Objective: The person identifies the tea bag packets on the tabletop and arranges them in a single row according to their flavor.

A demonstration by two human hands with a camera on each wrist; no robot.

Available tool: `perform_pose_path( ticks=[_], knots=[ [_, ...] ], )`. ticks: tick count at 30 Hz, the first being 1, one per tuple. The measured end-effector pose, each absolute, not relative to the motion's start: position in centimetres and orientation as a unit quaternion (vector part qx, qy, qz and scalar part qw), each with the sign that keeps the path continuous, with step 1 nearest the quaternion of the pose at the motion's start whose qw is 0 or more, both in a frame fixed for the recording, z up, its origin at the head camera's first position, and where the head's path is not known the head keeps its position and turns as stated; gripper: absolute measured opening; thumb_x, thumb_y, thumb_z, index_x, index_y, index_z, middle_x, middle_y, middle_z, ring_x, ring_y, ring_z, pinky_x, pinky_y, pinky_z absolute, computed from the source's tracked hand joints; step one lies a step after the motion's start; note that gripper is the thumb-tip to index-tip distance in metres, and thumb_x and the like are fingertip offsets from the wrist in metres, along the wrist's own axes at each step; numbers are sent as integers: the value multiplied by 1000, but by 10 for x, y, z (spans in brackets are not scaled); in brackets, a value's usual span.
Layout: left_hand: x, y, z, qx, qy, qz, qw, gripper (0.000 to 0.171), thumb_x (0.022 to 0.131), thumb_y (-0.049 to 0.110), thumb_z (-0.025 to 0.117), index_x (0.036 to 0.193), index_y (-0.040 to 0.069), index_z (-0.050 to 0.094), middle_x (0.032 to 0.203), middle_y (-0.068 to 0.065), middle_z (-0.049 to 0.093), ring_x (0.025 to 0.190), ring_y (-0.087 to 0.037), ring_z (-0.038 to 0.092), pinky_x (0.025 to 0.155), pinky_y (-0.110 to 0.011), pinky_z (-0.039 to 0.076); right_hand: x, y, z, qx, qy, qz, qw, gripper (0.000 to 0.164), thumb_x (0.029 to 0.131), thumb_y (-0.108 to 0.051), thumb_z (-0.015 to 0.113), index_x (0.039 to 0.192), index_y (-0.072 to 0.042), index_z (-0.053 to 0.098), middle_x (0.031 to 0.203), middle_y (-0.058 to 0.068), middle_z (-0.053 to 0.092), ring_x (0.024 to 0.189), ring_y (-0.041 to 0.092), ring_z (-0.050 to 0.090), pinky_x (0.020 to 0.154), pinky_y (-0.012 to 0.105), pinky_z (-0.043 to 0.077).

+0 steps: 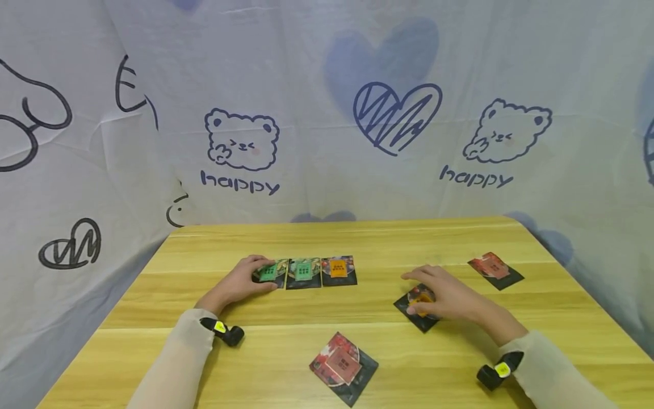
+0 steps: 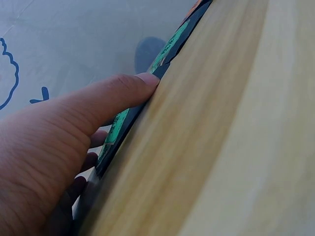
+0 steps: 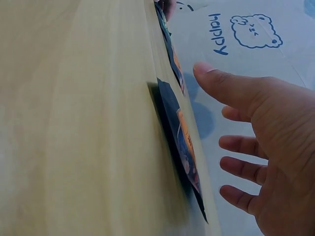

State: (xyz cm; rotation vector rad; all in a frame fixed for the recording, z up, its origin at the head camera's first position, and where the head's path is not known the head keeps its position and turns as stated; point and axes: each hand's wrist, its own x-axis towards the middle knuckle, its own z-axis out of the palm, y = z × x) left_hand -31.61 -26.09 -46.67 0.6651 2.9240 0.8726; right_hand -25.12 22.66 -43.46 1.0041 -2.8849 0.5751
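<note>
My left hand (image 1: 243,282) rests at the left end of a row of flat packets, its thumb straight along the near edge of a green-labelled packet (image 1: 269,272). In the left wrist view that thumb (image 2: 118,93) lies at the dark packet edge. Beside it lie a second green-labelled packet (image 1: 304,273) and an orange-labelled one (image 1: 339,270). On the right, my right hand (image 1: 447,295) is over another orange-labelled packet (image 1: 424,324), which is turned at an angle. In the right wrist view its fingers (image 3: 241,169) are spread, apart from the packet (image 3: 179,142).
A red-labelled packet (image 1: 343,368) lies near the front of the wooden table (image 1: 276,352), tilted. Another red-labelled packet (image 1: 495,270) lies at the back right. Behind the table hangs a pale cloth (image 1: 317,125) with bear and heart drawings.
</note>
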Motion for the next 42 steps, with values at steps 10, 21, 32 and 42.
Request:
perform_pose_path(
  ticks=[10, 21, 32, 42],
  knots=[
    [-314, -261, -467, 216, 936, 278, 8, 70, 86, 46, 73, 143, 10, 52, 146, -21, 39, 134, -43, 34, 104, -61, 34, -249, 231, -442, 316, -932, 177, 19, 67, 85, -56, 68, 135, -13, 57, 130, 7, 53, 119, 32, 50, 92, 52, 46],
    [-313, -260, -463, 216, 936, 277, 0, 70, 86, 45, 74, 142, 10, 52, 146, -21, 39, 134, -44, 34, 104, -62, 34, -247, 232, -441, 303, -939, 161, 4, 65, 83, -59, 68, 130, -14, 60, 118, 1, 54, 107, 24, 52, 87, 47, 47],
    [-314, -261, -468, 220, 933, 284, 2, 70, 86, 45, 74, 142, 10, 52, 145, -20, 40, 133, -42, 35, 104, -60, 34, -246, 233, -446, 291, -942, 166, -8, 62, 84, -57, 68, 129, -14, 60, 123, 6, 55, 109, 27, 55, 88, 48, 48],
    [-315, -261, -467, 220, 934, 280, 3, 70, 86, 46, 73, 143, 10, 52, 145, -21, 40, 133, -43, 35, 104, -61, 34, -247, 230, -446, 281, -945, 169, -11, 58, 87, -52, 68, 130, -15, 60, 126, 9, 59, 114, 31, 57, 91, 51, 47]
  ],
)
